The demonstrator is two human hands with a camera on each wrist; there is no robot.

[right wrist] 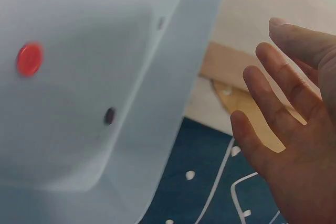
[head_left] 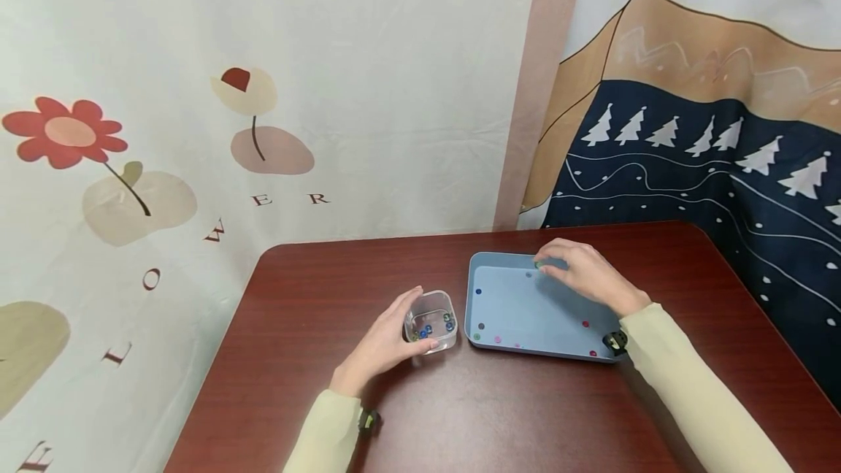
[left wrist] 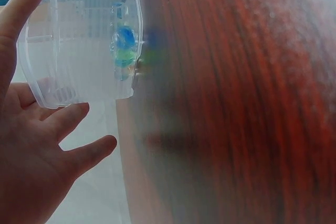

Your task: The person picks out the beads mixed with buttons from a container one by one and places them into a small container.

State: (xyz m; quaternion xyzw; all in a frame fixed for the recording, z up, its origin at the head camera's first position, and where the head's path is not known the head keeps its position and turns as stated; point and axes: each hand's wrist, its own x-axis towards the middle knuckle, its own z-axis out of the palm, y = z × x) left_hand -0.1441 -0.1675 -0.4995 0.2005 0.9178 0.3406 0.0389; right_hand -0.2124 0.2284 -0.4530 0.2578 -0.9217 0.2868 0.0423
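My left hand (head_left: 383,345) grips a small clear plastic container (head_left: 450,304) from its left side, thumb along the front wall and fingers at the back. Blue and green buttons (left wrist: 125,43) lie on the container's bottom. Over the far edge of a light blue tray (head_left: 512,305), my right hand (head_left: 585,272) pinches a small green button (head_left: 538,264) between thumb and fingertip. The right wrist view hides that button; there the other fingers (right wrist: 268,90) are spread beside the tray wall.
Several loose buttons lie in the tray, among them a red button (right wrist: 29,59), a dark blue button (head_left: 478,291) and a pink button (head_left: 497,340). Tray and container stand side by side on a dark red wooden table (head_left: 315,290). Printed curtains (head_left: 394,93) hang behind it.
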